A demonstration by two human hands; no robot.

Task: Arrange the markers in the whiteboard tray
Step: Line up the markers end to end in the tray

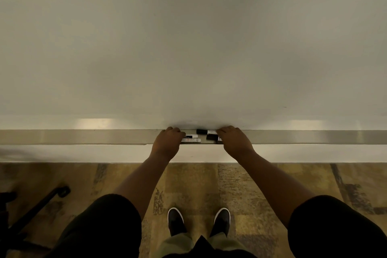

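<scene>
The markers (191, 138) lie between my two hands, long axes running along the tray (83, 136) — left to right, parallel to the whiteboard (188, 48). My left hand (167, 139) curls over the white barrels at its end; my right hand (234, 139) covers the dark-capped ends at the other. Both are palm-down with fingers bent over the markers, but I cannot tell whether either truly grips one. Each hand touches its own end, so I judge that squaring them up means pressing inward. The tray is a narrow metal ledge, bare either side. Below lies patterned carpet (272, 180), my shoes (176, 219), and a chair base (41, 201) at the left.
</scene>
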